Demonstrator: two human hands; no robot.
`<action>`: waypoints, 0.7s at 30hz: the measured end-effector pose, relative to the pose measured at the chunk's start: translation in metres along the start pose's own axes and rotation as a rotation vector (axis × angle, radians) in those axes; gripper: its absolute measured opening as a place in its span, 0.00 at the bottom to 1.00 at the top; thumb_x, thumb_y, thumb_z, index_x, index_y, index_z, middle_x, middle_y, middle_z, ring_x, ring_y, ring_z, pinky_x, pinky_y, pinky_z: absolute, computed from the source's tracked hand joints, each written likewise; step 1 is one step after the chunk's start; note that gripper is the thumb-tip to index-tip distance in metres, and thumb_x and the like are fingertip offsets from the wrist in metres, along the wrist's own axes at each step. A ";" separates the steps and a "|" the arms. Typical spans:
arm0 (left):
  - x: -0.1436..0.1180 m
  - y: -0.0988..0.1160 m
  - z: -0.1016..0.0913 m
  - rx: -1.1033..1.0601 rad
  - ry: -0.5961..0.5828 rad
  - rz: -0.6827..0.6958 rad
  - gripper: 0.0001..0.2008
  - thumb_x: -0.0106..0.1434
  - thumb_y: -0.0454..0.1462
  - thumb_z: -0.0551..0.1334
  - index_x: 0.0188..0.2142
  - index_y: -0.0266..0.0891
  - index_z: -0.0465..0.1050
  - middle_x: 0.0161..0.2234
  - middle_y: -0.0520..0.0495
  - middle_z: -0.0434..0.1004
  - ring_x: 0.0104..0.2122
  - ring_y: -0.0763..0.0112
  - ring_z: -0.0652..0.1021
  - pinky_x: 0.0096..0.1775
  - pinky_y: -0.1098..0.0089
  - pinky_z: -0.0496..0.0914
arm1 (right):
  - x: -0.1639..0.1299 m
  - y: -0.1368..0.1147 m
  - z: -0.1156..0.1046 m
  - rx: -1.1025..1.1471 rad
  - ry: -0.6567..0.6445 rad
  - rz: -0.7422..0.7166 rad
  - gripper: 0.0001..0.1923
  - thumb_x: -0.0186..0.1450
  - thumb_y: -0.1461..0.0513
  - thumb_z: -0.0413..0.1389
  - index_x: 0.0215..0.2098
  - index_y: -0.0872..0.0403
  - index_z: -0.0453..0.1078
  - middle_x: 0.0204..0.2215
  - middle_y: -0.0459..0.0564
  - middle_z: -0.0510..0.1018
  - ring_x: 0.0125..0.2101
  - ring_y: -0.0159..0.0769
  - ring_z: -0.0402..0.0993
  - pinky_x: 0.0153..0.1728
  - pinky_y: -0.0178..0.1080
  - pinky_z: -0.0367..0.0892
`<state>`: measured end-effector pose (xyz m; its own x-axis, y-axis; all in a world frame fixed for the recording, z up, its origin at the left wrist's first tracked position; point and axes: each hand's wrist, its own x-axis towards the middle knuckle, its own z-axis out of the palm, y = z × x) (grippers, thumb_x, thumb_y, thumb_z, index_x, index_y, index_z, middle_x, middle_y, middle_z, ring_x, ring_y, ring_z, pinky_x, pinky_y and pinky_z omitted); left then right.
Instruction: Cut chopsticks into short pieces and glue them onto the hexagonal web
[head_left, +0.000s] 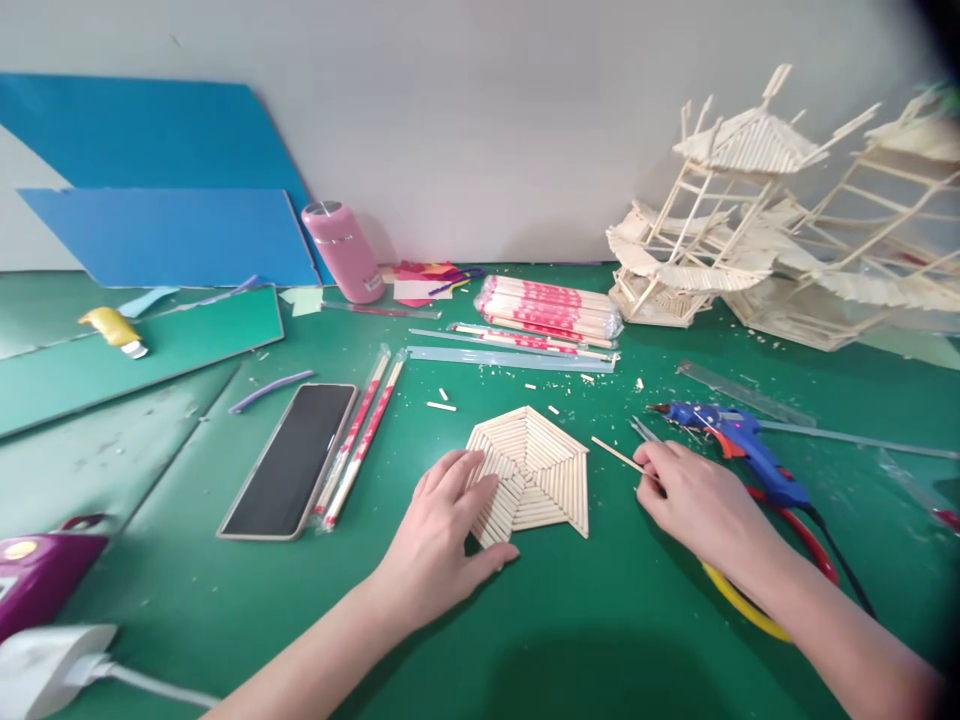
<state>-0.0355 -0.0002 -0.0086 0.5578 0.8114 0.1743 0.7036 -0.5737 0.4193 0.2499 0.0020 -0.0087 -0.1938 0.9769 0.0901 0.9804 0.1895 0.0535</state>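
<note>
A polygonal panel of thin wooden sticks (551,470), laid in a web-like pattern, lies flat on the green table. On its left part rest the fingers of my left hand (454,510), spread and holding nothing. To the right of the panel, my right hand (682,490) is closed, with a thin wooden stick (619,455) pinched between thumb and fingers and pointing toward the panel. Beneath that hand are pliers with red and yellow handles (742,605); my hand hides their middle, and I cannot tell whether it also grips them. A blue glue gun (750,430) lies just beyond.
A phone (289,465) and wrapped sticks (367,430) lie left of the panel. Behind it are a bagged stick bundle (547,308) and a pink bottle (345,255). Stick-built towers (720,240) stand back right. A yellow cutter (112,328) lies on a board at left.
</note>
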 end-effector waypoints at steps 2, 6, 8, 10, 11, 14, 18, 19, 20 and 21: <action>0.005 -0.002 0.001 -0.028 -0.015 0.028 0.22 0.54 0.42 0.63 0.47 0.34 0.65 0.53 0.33 0.61 0.54 0.48 0.60 0.49 0.49 0.64 | -0.003 0.002 0.000 0.015 -0.011 -0.017 0.07 0.59 0.67 0.45 0.32 0.54 0.64 0.26 0.48 0.71 0.25 0.35 0.71 0.26 0.35 0.62; 0.012 -0.004 -0.001 -0.064 -0.033 0.065 0.24 0.55 0.42 0.63 0.48 0.31 0.65 0.53 0.30 0.61 0.55 0.48 0.60 0.50 0.50 0.65 | -0.010 0.002 -0.004 0.029 -0.040 -0.064 0.08 0.63 0.65 0.43 0.33 0.55 0.64 0.28 0.50 0.72 0.28 0.36 0.71 0.29 0.37 0.63; 0.013 -0.005 -0.001 -0.072 -0.033 0.079 0.24 0.55 0.42 0.64 0.48 0.31 0.65 0.54 0.30 0.61 0.55 0.48 0.60 0.50 0.50 0.65 | -0.012 -0.002 -0.007 0.021 -0.061 -0.080 0.09 0.62 0.67 0.43 0.31 0.55 0.64 0.26 0.51 0.72 0.27 0.38 0.71 0.28 0.38 0.63; 0.014 -0.006 -0.001 -0.082 -0.030 0.096 0.25 0.54 0.42 0.64 0.48 0.30 0.65 0.53 0.30 0.61 0.54 0.48 0.61 0.49 0.51 0.65 | -0.012 -0.008 -0.010 0.012 -0.084 -0.088 0.09 0.59 0.69 0.44 0.27 0.54 0.63 0.23 0.50 0.71 0.25 0.39 0.70 0.26 0.39 0.62; 0.015 -0.007 -0.001 -0.086 -0.028 0.104 0.25 0.54 0.42 0.64 0.48 0.30 0.65 0.53 0.30 0.62 0.54 0.47 0.61 0.49 0.51 0.65 | -0.011 -0.010 -0.011 0.010 -0.094 -0.085 0.09 0.58 0.70 0.44 0.26 0.54 0.62 0.21 0.49 0.69 0.24 0.39 0.70 0.24 0.39 0.61; 0.015 -0.011 -0.002 -0.088 -0.012 0.128 0.26 0.54 0.42 0.64 0.49 0.31 0.65 0.53 0.30 0.62 0.54 0.47 0.62 0.49 0.50 0.65 | -0.010 -0.012 -0.018 0.033 -0.099 -0.051 0.07 0.55 0.70 0.47 0.24 0.53 0.61 0.18 0.46 0.67 0.19 0.36 0.68 0.20 0.37 0.59; 0.015 -0.016 -0.011 -0.074 0.123 0.127 0.16 0.59 0.37 0.59 0.47 0.33 0.67 0.50 0.34 0.66 0.52 0.52 0.65 0.50 0.51 0.64 | -0.012 -0.009 -0.034 0.181 -0.005 0.014 0.06 0.63 0.63 0.46 0.31 0.53 0.64 0.26 0.47 0.70 0.25 0.32 0.70 0.24 0.35 0.63; 0.016 -0.016 -0.015 -0.073 0.176 0.099 0.14 0.60 0.35 0.58 0.46 0.34 0.67 0.49 0.36 0.67 0.51 0.55 0.67 0.49 0.53 0.65 | -0.013 -0.010 -0.038 0.274 0.040 0.018 0.07 0.65 0.62 0.45 0.34 0.52 0.65 0.29 0.47 0.71 0.28 0.32 0.70 0.27 0.34 0.64; 0.016 -0.015 -0.018 -0.072 0.229 0.064 0.12 0.61 0.33 0.57 0.45 0.34 0.68 0.47 0.37 0.69 0.49 0.57 0.69 0.48 0.55 0.66 | -0.016 -0.011 -0.041 0.383 0.081 0.012 0.08 0.66 0.61 0.45 0.36 0.52 0.65 0.32 0.47 0.71 0.32 0.32 0.70 0.30 0.34 0.65; 0.016 -0.014 -0.022 -0.072 0.278 0.028 0.11 0.61 0.32 0.56 0.44 0.34 0.68 0.45 0.38 0.70 0.47 0.59 0.71 0.47 0.57 0.67 | -0.018 -0.015 -0.043 0.492 0.112 0.000 0.08 0.66 0.61 0.45 0.37 0.51 0.65 0.34 0.47 0.70 0.35 0.32 0.70 0.33 0.33 0.65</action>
<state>-0.0460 0.0227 0.0080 0.4272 0.8006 0.4202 0.6509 -0.5949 0.4716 0.2376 -0.0227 0.0320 -0.1701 0.9653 0.1981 0.8757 0.2402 -0.4189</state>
